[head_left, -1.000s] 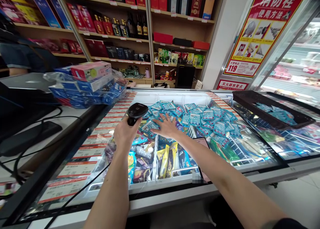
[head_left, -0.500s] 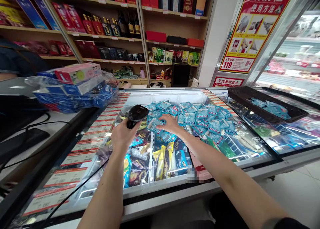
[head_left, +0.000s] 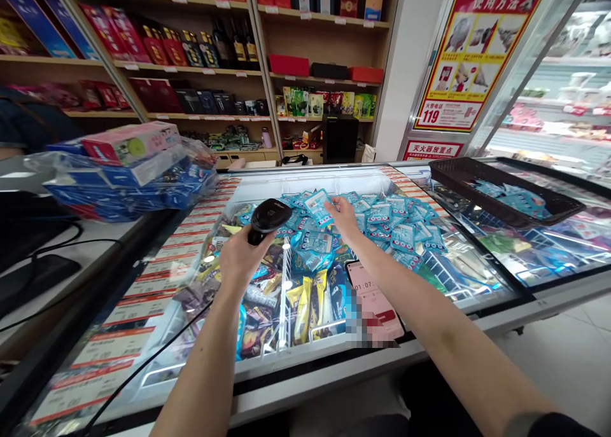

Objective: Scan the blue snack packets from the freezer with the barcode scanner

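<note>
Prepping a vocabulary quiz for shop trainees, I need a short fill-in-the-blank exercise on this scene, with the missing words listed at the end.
1. The left hand grips a black barcode ____.
2. A small blue packet is held in the ____ hand.
3. The red-and-yellow poster shows the large number ____.
4. The stack of boxes stands on the ____ side of the picture.

Missing words: scanner; right; 119; left.
</note>
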The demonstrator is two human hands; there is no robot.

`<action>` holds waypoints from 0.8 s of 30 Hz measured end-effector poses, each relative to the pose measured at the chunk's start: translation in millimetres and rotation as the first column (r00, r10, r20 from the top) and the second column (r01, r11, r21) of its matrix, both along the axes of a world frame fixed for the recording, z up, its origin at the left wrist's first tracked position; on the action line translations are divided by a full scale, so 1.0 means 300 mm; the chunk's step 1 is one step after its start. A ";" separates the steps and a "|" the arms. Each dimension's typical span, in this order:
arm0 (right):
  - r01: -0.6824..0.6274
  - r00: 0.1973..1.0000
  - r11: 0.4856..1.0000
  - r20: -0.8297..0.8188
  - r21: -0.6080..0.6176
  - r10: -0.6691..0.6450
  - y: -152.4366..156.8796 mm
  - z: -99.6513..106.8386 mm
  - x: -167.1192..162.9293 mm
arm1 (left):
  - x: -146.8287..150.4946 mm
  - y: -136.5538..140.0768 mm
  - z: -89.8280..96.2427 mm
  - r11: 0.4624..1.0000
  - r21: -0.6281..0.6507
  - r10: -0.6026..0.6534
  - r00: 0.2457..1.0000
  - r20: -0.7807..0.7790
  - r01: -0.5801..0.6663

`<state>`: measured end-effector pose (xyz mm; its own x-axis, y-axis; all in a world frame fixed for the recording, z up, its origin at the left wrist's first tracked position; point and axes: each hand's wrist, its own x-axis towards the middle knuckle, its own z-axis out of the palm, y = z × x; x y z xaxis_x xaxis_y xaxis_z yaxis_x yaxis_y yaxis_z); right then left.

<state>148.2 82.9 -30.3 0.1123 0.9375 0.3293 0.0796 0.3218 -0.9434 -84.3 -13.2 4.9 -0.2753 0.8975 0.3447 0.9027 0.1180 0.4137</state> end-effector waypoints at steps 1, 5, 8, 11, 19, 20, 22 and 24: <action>-0.003 1.000 0.999 -0.021 -0.033 0.002 -0.003 0.002 0.029 | 0.011 0.003 0.005 1.000 0.007 -0.009 1.000 0.006 0.009; -0.008 0.998 0.995 -0.068 -0.098 0.002 -0.009 -0.009 0.142 | 0.075 0.017 0.034 0.997 0.025 -0.077 0.994 0.077 0.075; 0.007 0.998 0.999 -0.069 -0.052 -0.010 -0.013 -0.024 0.207 | 0.149 0.030 0.052 0.990 0.034 -0.142 0.977 0.160 0.138; 0.001 0.993 0.999 -0.115 0.041 0.003 -0.031 -0.037 0.248 | 0.228 0.041 0.053 0.982 0.040 -0.187 0.959 0.214 0.183; 0.090 0.985 0.991 -0.157 0.098 -0.074 -0.040 -0.063 0.293 | 0.310 0.053 0.016 0.969 -0.017 -0.235 0.944 0.230 0.246; 0.084 0.983 0.991 -0.173 0.099 -0.066 -0.036 -0.065 0.293 | 0.308 0.055 0.015 0.967 -0.016 -0.243 0.941 0.237 0.254; 0.070 0.979 0.993 -0.200 0.095 -0.050 -0.031 -0.066 0.291 | 0.304 0.059 0.012 0.963 -0.013 -0.256 0.933 0.253 0.268; 0.071 0.976 0.993 -0.211 0.092 -0.050 -0.032 -0.067 0.286 | 0.301 0.063 0.008 0.960 -0.011 -0.268 0.925 0.268 0.281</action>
